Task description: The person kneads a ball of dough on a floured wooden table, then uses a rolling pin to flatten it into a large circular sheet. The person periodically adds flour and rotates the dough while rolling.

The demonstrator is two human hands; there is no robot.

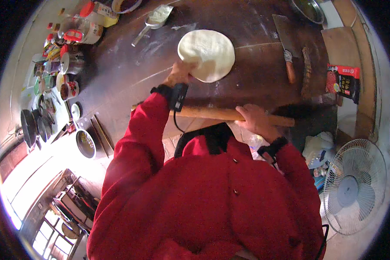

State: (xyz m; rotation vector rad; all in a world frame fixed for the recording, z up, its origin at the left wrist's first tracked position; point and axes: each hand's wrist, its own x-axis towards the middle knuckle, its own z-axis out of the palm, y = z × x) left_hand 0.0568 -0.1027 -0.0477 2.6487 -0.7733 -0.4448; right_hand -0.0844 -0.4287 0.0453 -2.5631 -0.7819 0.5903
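Observation:
A round, flat sheet of dough (211, 52) lies on the dark worktop (126, 65). My left hand (181, 72) is at its lower left edge, fingers over the rim; whether they pinch it I cannot tell. Near the worktop's front edge, close to my body, lies a long wooden rolling pin (208, 113). My right hand (255, 118) rests on the pin's right part, thumb and fingers around it. Part of the pin is hidden behind my left forearm.
A scoop of flour (157, 17) stands beyond my left hand. On the right are a cleaver (283, 32), a red and black packet (343, 81) and a standing fan (351, 191). Bottles (87, 31), a lidded metal pot (72, 62) and a small pan (85, 143) are on the left.

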